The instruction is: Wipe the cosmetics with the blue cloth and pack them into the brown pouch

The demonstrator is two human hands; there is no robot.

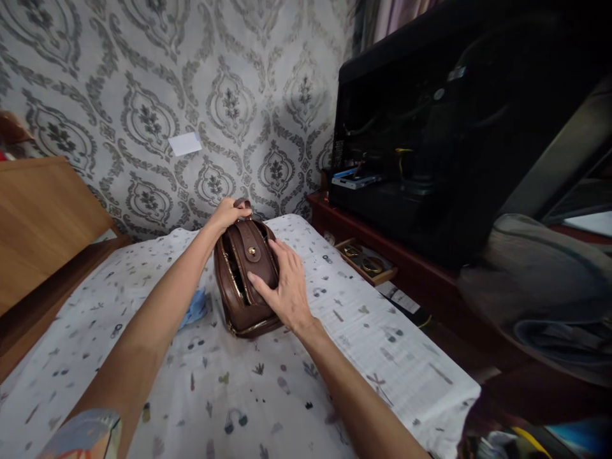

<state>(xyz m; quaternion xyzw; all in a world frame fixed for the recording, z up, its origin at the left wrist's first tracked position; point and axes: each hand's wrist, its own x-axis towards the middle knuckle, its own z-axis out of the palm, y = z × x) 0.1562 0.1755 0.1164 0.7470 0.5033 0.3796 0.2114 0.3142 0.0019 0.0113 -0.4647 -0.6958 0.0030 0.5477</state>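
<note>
A small brown leather bag (238, 299) with gold zips and a snap tab stands on the patterned white cloth (248, 382) in front of me. My left hand (227, 213) is closed round the bag's top handle at its far end. My right hand (282, 284) lies flat against the bag's right side, fingers stretched out and pressing the leather. One of the bag's zips looks partly undone along the top.
A blue cloth (196, 306) lies just left of the bag. A wooden headboard (43, 217) stands at left. At right, a dark wooden desk (382, 242) carries a black computer case (430, 127), and an open drawer (366, 261) holds small items. Grey fabric (535, 274) is piled at far right.
</note>
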